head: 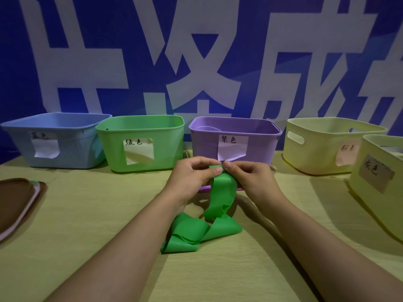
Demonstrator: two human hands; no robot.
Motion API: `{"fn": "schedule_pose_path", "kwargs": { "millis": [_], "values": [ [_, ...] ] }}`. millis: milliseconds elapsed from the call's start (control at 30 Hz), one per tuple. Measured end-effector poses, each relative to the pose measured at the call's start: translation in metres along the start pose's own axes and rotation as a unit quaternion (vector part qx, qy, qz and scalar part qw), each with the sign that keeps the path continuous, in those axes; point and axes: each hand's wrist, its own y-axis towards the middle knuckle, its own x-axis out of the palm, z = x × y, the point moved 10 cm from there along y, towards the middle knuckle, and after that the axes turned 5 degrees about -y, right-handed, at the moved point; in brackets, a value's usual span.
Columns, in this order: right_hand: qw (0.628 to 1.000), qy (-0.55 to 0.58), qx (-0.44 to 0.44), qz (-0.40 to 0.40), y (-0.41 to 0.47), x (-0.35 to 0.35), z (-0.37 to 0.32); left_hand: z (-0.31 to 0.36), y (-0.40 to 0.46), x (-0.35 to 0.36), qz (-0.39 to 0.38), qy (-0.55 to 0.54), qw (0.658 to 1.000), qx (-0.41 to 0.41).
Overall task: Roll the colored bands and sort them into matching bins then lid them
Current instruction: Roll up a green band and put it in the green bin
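Standing behind everything is a blue wall [87, 62] with big white signs. Before it lies a yellowish table [87, 214], and along its far edge stand a blue bin [19, 144], a green bin [170, 149], a purple bin [205, 144] and a pale yellow bin [314, 153]; another pale yellow bin [375, 197] is nearer, at the right. Each bin carries a paper label. A stack of brown lids [15, 201] rests at the left edge. Smaller, in the middle, the green band [220, 190] hangs from both hands, and its loose loops lie on the table. The left hand [192, 175] and right hand [253, 177] have fingers curled, pinching the band's top end between thumbs and fingertips, just before the purple bin.
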Motion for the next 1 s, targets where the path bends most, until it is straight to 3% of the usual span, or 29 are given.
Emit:
{"fn": "schedule_pose_path", "kwargs": {
  "millis": [267, 400, 667, 1000],
  "values": [
    [0.998, 0.045, -0.024, -0.027, 0.000, 0.004, -0.004, -0.004, -0.002, 0.006, -0.007, -0.049, 0.998, -0.031],
    [0.996, 0.071, -0.053, -0.029, -0.002, 0.006, -0.013, -0.008, -0.003, 0.006, 0.002, -0.022, 0.998, -0.055],
    [0.994, 0.066, -0.082, -0.022, -0.005, 0.003, -0.022, 0.008, -0.002, 0.001, 0.022, 0.020, 1.000, 0.011],
    [0.999, 0.047, -0.021, 0.008, -0.007, 0.001, -0.014, 0.013, -0.003, 0.003, 0.008, 0.000, 0.999, 0.034]
  ]
}}
